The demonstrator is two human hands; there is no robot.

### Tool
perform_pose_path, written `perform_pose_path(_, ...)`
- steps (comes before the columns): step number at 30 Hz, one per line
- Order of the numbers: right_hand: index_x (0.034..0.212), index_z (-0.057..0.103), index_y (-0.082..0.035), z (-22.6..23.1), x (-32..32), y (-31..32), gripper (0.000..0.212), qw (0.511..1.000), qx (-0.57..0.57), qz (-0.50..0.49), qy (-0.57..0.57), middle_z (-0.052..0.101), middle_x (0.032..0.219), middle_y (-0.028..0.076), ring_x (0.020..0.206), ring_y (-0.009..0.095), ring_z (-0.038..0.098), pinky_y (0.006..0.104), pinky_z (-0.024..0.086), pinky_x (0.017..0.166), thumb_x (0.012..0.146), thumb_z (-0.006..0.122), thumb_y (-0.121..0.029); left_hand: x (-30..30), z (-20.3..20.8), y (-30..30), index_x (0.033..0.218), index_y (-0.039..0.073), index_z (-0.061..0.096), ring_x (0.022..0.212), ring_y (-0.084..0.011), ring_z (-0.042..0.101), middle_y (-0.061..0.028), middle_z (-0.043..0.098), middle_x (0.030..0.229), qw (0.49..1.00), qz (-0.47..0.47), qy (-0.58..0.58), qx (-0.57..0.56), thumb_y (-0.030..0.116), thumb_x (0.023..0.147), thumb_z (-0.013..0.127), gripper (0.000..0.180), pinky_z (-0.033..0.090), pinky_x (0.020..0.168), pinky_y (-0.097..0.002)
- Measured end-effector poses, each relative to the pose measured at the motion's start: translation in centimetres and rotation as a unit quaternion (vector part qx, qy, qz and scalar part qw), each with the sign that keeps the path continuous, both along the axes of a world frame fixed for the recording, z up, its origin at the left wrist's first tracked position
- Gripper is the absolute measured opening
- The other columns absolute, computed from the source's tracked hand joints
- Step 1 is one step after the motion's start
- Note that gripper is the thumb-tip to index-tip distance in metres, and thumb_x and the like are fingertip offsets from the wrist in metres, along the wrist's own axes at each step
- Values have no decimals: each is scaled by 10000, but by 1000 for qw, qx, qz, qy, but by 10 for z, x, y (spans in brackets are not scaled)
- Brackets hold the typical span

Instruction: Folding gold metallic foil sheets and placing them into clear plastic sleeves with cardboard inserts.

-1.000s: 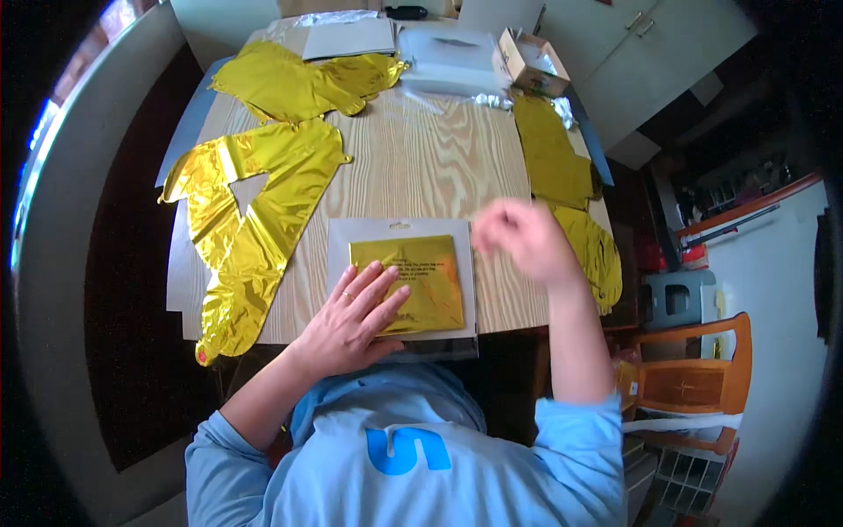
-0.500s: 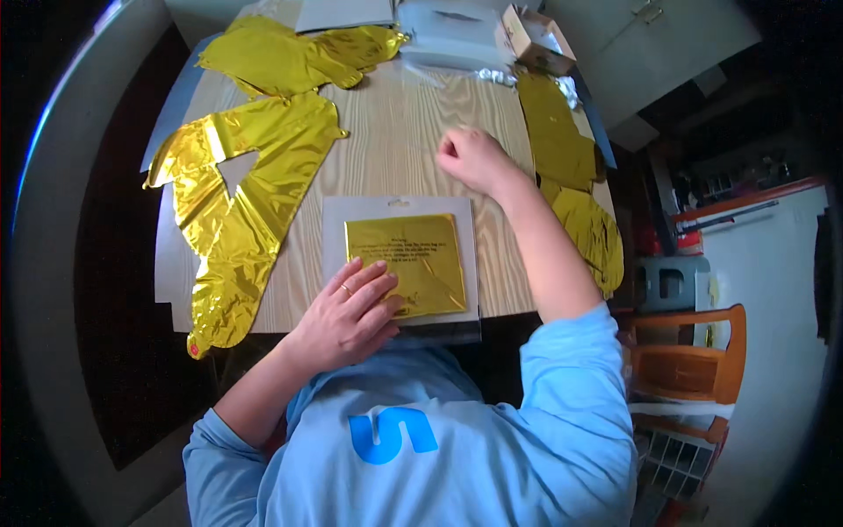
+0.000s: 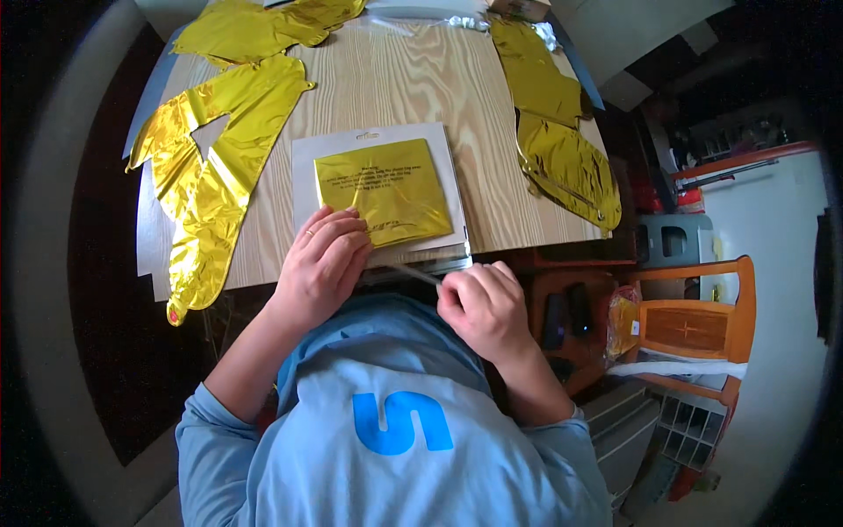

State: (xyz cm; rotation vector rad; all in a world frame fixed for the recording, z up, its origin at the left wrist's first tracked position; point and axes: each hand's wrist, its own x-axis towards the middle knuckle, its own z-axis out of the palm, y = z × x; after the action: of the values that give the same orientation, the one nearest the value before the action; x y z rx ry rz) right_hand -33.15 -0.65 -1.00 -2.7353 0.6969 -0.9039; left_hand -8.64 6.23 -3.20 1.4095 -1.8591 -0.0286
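Observation:
In front of me, at the table's near edge, lies a clear plastic packet (image 3: 456, 193) with a white card and a folded gold foil piece inside. My left hand (image 3: 323, 255) grips its lower left corner, fingers together over the gold part and the thumb mostly hidden. Just off the near edge, my right hand (image 3: 486, 307) is closed in a pinch. A thin greyish strip (image 3: 413, 274) runs from its fingertips toward the packet's lower edge. Whether the strip is still joined to the packet, I cannot tell.
Flat gold foil balloons lie at the left (image 3: 237, 167), far left (image 3: 255, 31) and right (image 3: 566, 162) of the wooden table (image 3: 399, 79). A small box (image 3: 520, 9) stands at the far edge. A wooden chair (image 3: 689, 325) is on the right.
My right hand has come back from the table's far middle to the packet's near edge and now pinches a thin strip. The left hand stays on the packet's corner. The view has shifted.

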Motion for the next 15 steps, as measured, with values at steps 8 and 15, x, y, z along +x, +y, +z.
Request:
perform_pose_path(8, 926, 599, -68, -20, 9, -16, 191, 983, -7, -182, -13, 597, 798, 98, 713, 305, 596, 419, 479, 657, 837, 760, -118, -12, -6, 2, 1035, 10, 646, 1167, -327, 637, -145, 667, 1125, 999, -5, -31, -6, 15, 862, 709, 184, 474, 1052, -488)
perform_pose_path(15, 1226, 655, -65, 10, -20, -38, 522, 975, 210, -51, 42, 615, 896, 85, 825, 291, 617, 412, 496, 775, 752, 846, -171, -7, -10, 5, 1056, 11, 648, 1162, -335, 636, -150, 661, 1132, 999, -8, -37, -3, 44, 842, 745, 238, 484, 1048, -484)
